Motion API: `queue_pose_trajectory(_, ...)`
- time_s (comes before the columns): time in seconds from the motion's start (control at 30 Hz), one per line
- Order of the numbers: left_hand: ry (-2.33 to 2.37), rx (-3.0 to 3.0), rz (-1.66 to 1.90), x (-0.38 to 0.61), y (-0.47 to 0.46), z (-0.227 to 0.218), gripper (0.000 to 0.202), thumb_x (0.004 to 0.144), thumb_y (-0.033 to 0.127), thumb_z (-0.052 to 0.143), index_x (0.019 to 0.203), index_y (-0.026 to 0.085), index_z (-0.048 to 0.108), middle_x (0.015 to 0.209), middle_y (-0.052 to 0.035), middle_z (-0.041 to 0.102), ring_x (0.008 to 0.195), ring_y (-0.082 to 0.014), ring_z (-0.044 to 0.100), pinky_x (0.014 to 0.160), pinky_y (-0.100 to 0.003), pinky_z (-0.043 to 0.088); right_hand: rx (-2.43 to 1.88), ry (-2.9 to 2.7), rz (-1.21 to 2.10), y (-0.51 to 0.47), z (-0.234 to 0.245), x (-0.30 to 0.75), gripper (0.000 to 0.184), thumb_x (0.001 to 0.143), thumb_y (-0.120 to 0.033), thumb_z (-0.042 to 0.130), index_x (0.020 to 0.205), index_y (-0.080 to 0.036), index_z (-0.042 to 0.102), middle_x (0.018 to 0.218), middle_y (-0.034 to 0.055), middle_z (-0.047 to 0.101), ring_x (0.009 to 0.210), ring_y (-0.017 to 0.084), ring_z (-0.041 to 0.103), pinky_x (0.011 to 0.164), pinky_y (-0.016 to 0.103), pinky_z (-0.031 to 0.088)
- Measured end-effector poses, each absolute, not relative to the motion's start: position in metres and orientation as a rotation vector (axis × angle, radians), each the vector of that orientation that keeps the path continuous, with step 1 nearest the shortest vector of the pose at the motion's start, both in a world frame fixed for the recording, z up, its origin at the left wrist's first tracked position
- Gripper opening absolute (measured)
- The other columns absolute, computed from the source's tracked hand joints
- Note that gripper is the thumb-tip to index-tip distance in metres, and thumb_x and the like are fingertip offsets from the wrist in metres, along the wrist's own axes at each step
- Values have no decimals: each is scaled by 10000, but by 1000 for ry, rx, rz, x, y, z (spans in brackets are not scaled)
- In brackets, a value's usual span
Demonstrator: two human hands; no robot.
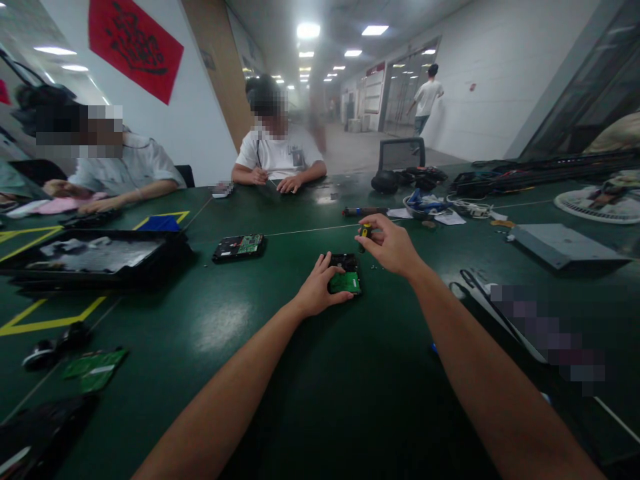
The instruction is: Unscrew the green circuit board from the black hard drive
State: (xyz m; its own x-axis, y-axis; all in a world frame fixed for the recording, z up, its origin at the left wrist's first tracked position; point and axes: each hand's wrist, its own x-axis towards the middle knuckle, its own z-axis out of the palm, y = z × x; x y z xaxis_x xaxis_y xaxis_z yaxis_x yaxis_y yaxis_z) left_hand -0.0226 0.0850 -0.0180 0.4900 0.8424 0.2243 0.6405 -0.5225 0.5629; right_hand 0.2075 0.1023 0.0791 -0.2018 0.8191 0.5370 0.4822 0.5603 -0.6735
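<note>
The small hard drive [351,283] lies on the green table [280,373], its long axis seeming to run away from the person. The left hand [319,290] is nearer, gripping it from the left, thumb along the near edge. The right hand [389,244] pinches a yellow-and-black screwdriver [367,231] beyond the drive's far right corner, so the drive lies leftward and nearer the person; tip contact cannot be told.
</note>
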Motion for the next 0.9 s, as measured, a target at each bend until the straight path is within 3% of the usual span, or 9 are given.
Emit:
queue_pose_trajectory(0.37,1233,2315,656,-22,83,-12,681,736,584,784,1286,238,581,1678,-133,120,1540,-374,6,1213,-598,196,-1131,-1828,356,108,73,211,382,842,-382,694,1187,-242,606,1102,88,682,935,252,697,857,435,582)
queue_pose_trajectory(0.7,1244,2296,655,-21,84,-13,691,724,571,800,1288,239,577,1675,-143,131,1536,-390,1,1214,-604,171,-1223,-1768,218,115,65,212,395,818,-380,711,1157,-225,580,958,65,682,791,222,667,771,410,564)
queue_pose_trajectory(0.9,1251,2298,651,-21,84,-13,685,729,574,794,1286,237,580,1673,-145,141,1540,-379,-8,1217,-596,172,-1245,-1776,130,114,63,208,353,842,-367,700,1141,-244,559,968,74,679,816,232,657,776,406,542)
